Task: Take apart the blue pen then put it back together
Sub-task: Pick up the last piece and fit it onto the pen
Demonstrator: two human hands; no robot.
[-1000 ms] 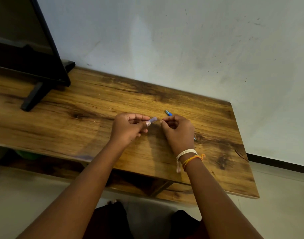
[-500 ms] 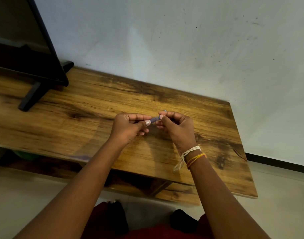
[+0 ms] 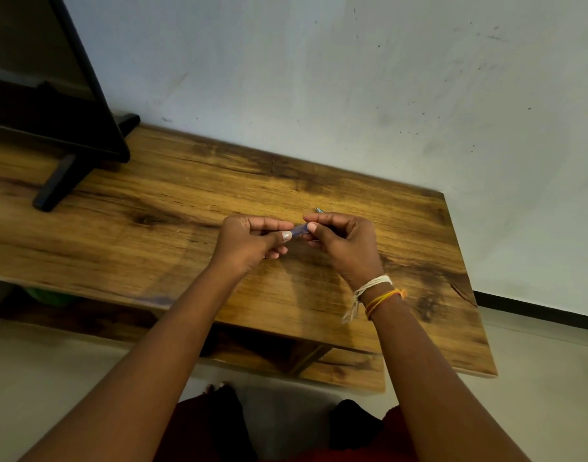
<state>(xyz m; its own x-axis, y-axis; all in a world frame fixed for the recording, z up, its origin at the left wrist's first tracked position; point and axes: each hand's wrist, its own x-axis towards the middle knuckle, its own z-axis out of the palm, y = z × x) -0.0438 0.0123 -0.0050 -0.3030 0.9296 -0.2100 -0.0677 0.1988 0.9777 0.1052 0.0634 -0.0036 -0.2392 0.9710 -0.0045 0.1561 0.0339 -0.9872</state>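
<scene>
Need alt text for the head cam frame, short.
Two bare hands, left hand and right hand, pinch a blue pen between them above a wooden table; a dark monitor stand sits at far left.

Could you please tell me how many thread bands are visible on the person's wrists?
2, both on the right wrist: a white thread band nearer the hand, an orange-yellow band just behind it. The left wrist looks bare.

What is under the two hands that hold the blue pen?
Under the left hand and right hand lies the wooden table, bare where visible. The blue pen shows only between the fingers; whatever lies on the wood directly beneath the hands is covered.
</scene>
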